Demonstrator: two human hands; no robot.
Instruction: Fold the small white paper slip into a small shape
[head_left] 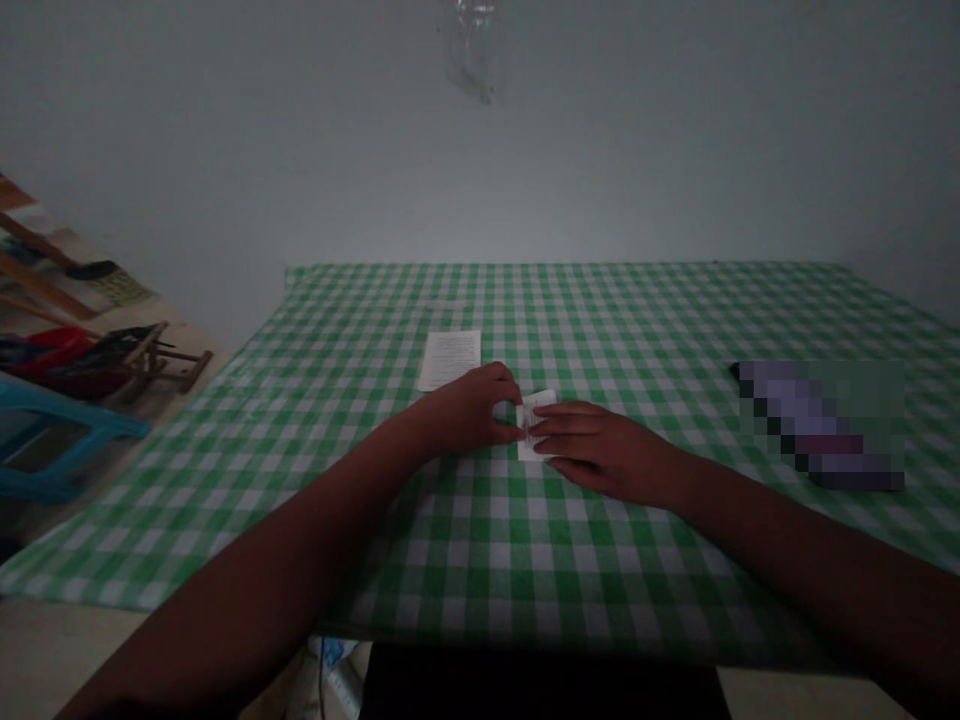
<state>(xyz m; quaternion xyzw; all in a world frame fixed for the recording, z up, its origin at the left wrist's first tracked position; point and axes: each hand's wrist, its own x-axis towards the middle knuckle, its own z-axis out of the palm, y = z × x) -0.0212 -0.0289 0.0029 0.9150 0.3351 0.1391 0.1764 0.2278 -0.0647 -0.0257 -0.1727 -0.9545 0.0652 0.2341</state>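
Note:
A small folded white paper (535, 424) lies on the green gingham tablecloth (480, 560), its edges pinched between my two hands. My left hand (466, 412) curls around its left side, with the fingertips on the paper. My right hand (606, 452) comes in from the right, its fingers extended and pressed across the paper's right part. Just beyond my left hand lies a sheet of printed white paper (449, 360), flat and apart from both hands.
A pixelated, blurred-out object (819, 425) lies on the cloth at the right. The table's far edge meets a pale wall. Down at the left, off the table, stand a blue plastic stool (60, 440), a red object (67, 358) and wooden furniture (161, 358).

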